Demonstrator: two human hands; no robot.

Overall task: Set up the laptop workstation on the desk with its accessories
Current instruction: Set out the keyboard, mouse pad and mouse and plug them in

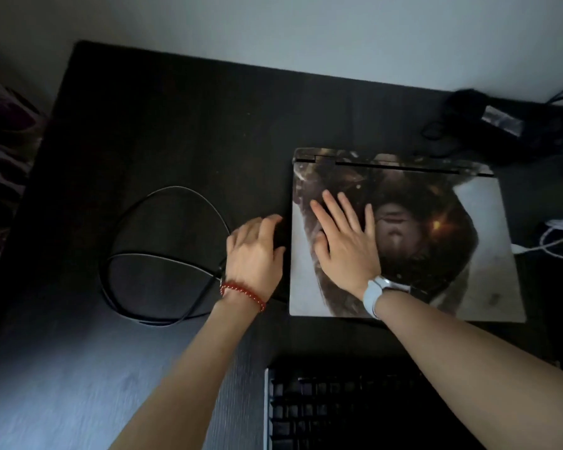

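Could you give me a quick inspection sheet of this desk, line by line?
Surface: dark desk, dimly lit.
Job's things: closed laptop with a picture on its lid; keyboard at the near edge.
Clutter: dark bundle at the far right; what it is, unclear.
Hands: left hand curled round a dark plug at the laptop's left edge; right hand flat on the lid, fingers straight.
Cables: black cable looped left of the laptop; white cable at right.
Surroundings: pale wall; dark fabric at left.
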